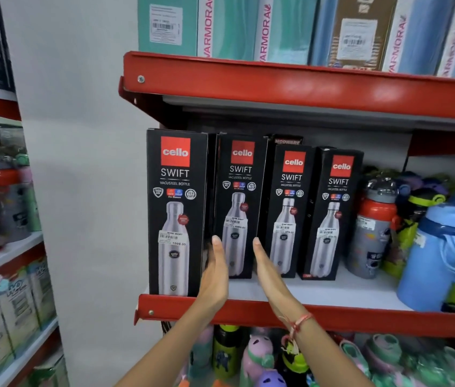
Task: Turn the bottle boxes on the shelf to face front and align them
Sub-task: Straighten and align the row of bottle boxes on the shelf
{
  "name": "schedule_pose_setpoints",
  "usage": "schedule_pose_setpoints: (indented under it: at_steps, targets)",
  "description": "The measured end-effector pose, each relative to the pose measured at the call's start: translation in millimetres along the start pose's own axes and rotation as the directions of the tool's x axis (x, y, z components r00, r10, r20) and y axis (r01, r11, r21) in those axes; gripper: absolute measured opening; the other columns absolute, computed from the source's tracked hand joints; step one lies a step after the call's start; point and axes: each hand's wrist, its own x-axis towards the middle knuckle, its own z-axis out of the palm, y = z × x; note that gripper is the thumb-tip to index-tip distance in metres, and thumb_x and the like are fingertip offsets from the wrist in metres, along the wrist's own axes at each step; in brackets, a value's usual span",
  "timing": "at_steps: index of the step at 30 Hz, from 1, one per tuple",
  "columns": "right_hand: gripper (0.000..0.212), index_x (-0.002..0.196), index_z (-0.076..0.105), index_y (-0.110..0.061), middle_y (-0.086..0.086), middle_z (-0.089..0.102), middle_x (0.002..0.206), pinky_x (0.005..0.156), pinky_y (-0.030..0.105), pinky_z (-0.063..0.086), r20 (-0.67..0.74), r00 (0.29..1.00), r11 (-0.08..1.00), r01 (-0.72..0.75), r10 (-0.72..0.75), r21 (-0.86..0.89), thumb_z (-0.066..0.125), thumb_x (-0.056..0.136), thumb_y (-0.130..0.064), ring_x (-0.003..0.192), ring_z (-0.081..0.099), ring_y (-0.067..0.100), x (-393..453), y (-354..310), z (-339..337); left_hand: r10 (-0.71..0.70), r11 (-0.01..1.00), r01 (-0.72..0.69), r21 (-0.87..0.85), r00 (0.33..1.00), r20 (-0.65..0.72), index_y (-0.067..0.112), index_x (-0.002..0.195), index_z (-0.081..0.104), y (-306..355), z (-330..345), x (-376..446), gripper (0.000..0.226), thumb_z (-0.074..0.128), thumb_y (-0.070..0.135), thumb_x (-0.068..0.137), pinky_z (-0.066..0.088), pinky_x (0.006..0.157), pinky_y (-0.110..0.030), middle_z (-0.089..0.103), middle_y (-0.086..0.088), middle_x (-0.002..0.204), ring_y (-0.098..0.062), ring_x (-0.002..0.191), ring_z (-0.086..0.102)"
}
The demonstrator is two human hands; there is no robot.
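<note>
So I've got my left hand point(215, 272) and right hand point(267, 268) apart, fingers straight, flat against either side of the second bottle box point(239, 191), which faces front but sits further back than the first box point(176, 213) at the shelf's point(332, 317) front left corner.

Each of the four black bottle boxes point(289, 210) reads "cello", "SWIFT" and "VACUSTEEL BOTTLE". The leftmost box point(176, 213) carries a sticker point(172, 238) reading "NINE MART" and "1099.00". Pastel cartons point(209, 26) on the upper shelf point(276, 76) say "VARMORA"; a dark box behind point(287, 141) reads "MODWARE".
</note>
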Motion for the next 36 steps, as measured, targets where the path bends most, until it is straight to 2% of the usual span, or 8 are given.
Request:
schedule_pose_setpoints:
  at_steps: [8,10,13,15,18,21,24,36]
  targets:
    - [0.092,0.148,0.023,-0.040,-0.010,0.028,0.157,0.119,0.044,0.019,0.077,0.997,0.996,0.017,-0.011,-0.085,0.032,0.072,-0.090,0.142,0.032,0.012,-34,18,-21,-0.039,0.988,0.062,-0.141,0.987,0.155,0.027,0.151,0.009,-11,-27,-21,0.144,0.013,0.104,0.030,0.002,0.120,-0.051,0.008,-0.002,0.162,-0.021,0.149,0.005]
    - [0.094,0.147,0.026,-0.040,-0.013,0.030,0.156,0.120,0.042,0.019,0.095,0.995,0.996,0.035,-0.027,-0.084,0.034,0.069,-0.091,0.141,0.032,0.009,-43,18,-23,-0.038,0.991,0.058,-0.119,0.985,0.168,0.021,0.151,0.011,-6,-32,-31,0.130,0.007,0.099,0.048,0.003,0.121,-0.048,0.008,-0.005,0.162,-0.021,0.149,0.006]
    - [0.094,0.145,0.031,-0.041,-0.014,0.033,0.155,0.119,0.039,0.020,0.103,0.994,0.996,0.043,-0.034,-0.082,0.036,0.067,-0.093,0.140,0.034,0.007,-52,15,-25,-0.049,0.985,0.073,-0.156,0.988,0.150,0.009,0.150,0.011,8,-35,-39,0.084,-0.010,0.060,0.088,0.003,0.121,-0.040,0.004,-0.014,0.161,-0.026,0.149,0.003]
    - [0.093,0.144,0.033,-0.042,-0.013,0.037,0.153,0.118,0.038,0.021,0.105,0.994,0.996,0.040,-0.032,-0.078,0.036,0.066,-0.093,0.139,0.036,0.006,-56,13,-26,-0.055,0.980,0.084,-0.178,0.985,0.166,0.004,0.149,0.014,12,-38,-44,0.076,-0.008,0.050,0.093,0.006,0.119,-0.039,0.004,-0.018,0.160,-0.029,0.149,0.003]
    - [0.091,0.140,0.038,-0.043,-0.010,0.039,0.152,0.119,0.041,0.022,0.109,0.994,0.997,0.030,-0.022,-0.070,0.036,0.064,-0.094,0.138,0.038,0.007,-60,12,-28,-0.080,0.970,0.117,-0.213,0.981,0.178,0.007,0.150,0.015,12,-36,-48,0.086,-0.009,0.062,0.087,0.006,0.121,-0.039,0.008,-0.015,0.161,-0.027,0.149,0.008]
    - [0.097,0.143,0.037,-0.038,-0.006,0.040,0.152,0.119,0.043,0.023,0.103,0.995,0.997,0.019,-0.011,-0.074,0.036,0.064,-0.094,0.137,0.040,0.009,-60,12,-30,-0.110,0.958,0.153,-0.241,0.977,0.181,0.008,0.149,0.019,8,-38,-49,0.127,0.004,0.092,0.055,0.009,0.120,-0.039,0.014,-0.014,0.160,-0.027,0.148,0.013]
    - [0.097,0.144,0.036,-0.035,-0.005,0.041,0.152,0.118,0.043,0.024,0.098,0.995,0.996,0.026,-0.018,-0.083,0.035,0.067,-0.093,0.137,0.040,0.009,-61,13,-31,-0.089,0.972,0.125,-0.201,0.979,0.182,0.014,0.150,0.020,1,-40,-51,0.107,0.000,0.079,0.067,0.011,0.118,-0.039,0.014,-0.015,0.160,-0.027,0.148,0.015]
    - [0.088,0.140,0.039,-0.041,-0.013,0.037,0.153,0.119,0.045,0.023,0.136,0.988,0.992,0.088,-0.075,-0.092,0.037,0.068,-0.091,0.139,0.037,0.009,-66,15,-34,-0.045,0.987,0.065,-0.150,0.990,0.133,0.015,0.149,0.026,-2,-41,-65,0.114,0.009,0.081,0.057,0.015,0.120,-0.041,0.025,-0.010,0.158,-0.024,0.145,0.025]
